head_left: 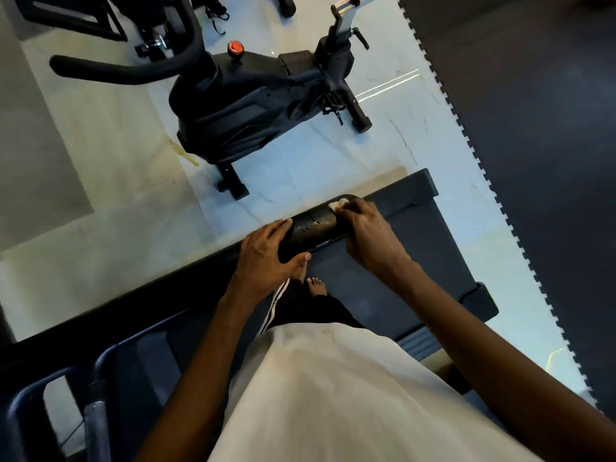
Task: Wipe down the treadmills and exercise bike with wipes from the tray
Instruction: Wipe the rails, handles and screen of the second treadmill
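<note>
I stand on a dark treadmill [430,248] and look down at its black padded handrail [316,230]. My left hand [266,251] grips the near end of the handrail, thumb under it. My right hand [363,228] holds a small white wipe [336,205] pressed on the far end of the same handrail, with most of the wipe hidden under the fingers. The black exercise bike [246,105] with a red knob [236,47] stands on the tiled floor beyond. No tray is in view.
Pale marble floor tiles [110,181] spread to the left. A dark foam mat [540,128] with a toothed edge covers the right side. Blue metal frame bars [100,371] stand at the lower left. My bare feet [315,285] are on the treadmill belt.
</note>
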The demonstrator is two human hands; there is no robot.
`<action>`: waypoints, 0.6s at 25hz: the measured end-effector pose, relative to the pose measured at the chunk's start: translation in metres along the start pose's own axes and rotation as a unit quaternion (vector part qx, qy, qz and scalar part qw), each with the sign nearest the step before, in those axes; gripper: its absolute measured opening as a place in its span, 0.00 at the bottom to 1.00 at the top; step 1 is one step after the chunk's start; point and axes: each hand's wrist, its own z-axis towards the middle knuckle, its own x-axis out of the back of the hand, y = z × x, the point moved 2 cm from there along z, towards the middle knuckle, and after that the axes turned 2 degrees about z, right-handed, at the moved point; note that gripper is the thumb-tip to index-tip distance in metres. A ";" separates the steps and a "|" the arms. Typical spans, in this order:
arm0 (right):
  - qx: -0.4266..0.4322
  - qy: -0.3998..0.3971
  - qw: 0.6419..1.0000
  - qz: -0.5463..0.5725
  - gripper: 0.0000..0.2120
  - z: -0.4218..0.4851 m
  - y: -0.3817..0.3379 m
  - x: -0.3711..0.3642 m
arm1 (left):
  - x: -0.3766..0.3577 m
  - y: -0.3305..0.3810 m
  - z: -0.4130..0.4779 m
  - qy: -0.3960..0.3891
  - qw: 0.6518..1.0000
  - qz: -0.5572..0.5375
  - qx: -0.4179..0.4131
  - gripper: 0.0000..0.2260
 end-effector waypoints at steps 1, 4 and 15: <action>0.006 -0.019 1.000 0.002 0.27 -0.003 -0.004 -0.003 | -0.001 -0.002 0.000 -0.009 1.000 0.002 -0.002 0.40; -0.036 -0.060 0.998 0.000 0.33 0.002 -0.004 0.001 | 0.004 -0.010 0.001 -0.025 1.000 0.003 -0.005 0.42; -0.015 -0.227 0.970 -0.090 0.41 0.086 -0.027 -0.025 | 0.018 -0.035 0.006 -0.101 0.994 -0.009 0.039 0.50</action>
